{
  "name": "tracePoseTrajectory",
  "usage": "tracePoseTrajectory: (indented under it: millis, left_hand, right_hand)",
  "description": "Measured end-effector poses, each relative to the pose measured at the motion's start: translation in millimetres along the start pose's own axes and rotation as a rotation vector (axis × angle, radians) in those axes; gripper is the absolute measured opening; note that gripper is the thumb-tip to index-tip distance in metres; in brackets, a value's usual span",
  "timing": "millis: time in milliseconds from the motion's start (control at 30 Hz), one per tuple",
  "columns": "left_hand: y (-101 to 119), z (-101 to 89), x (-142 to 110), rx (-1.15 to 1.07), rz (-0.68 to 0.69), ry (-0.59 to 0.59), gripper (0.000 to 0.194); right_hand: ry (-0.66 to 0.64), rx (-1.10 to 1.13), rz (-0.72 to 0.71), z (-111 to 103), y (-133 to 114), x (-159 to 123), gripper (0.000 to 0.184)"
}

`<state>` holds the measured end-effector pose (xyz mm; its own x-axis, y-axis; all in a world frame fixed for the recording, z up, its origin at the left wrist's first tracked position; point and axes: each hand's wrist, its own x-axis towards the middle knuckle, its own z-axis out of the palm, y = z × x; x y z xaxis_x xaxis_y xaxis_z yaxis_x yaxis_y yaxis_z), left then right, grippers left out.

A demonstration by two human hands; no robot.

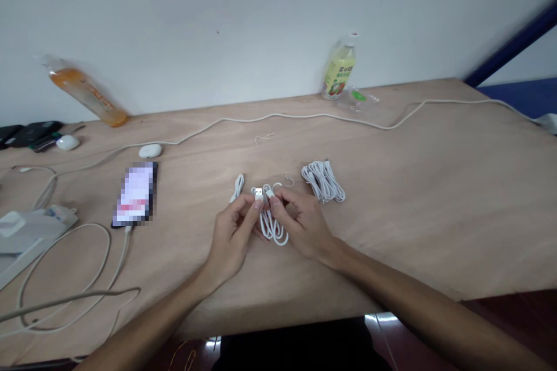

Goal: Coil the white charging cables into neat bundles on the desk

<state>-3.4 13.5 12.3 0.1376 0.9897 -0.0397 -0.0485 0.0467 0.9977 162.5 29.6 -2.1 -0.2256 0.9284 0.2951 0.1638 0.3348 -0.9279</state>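
Note:
A coiled white USB cable (274, 228) is between my two hands, just above the table. My left hand (235, 229) pinches it close to its USB plug, whose metal end points away from me. My right hand (304, 223) grips the same bundle near its other end, thumb and forefinger pressed together. Beyond my left hand lies a small white cable coil (238, 186), partly hidden by the fingers. A larger bundle of white cables (322, 181) rests on the table to the right of my right hand. A thin white tie (289, 181) lies just past the fingers.
A phone (134, 194) with a cable plugged in lies left, near a white earbud case (150, 151) and a power strip (35, 237). An orange drink bottle (89, 95) and a yellow-green bottle (339, 72) lean against the wall. A long white cord (278, 116) crosses the table's back.

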Motion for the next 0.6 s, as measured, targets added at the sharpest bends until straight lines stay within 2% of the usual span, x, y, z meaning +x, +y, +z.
tracePoseTrajectory:
  millis: [600]
  left_hand:
    - [-2.0, -0.7, -0.1, 0.003, -0.013, 0.004, 0.044]
  right_hand:
    - [-0.007, 0.002, -0.005, 0.0, 1.0, -0.1, 0.032]
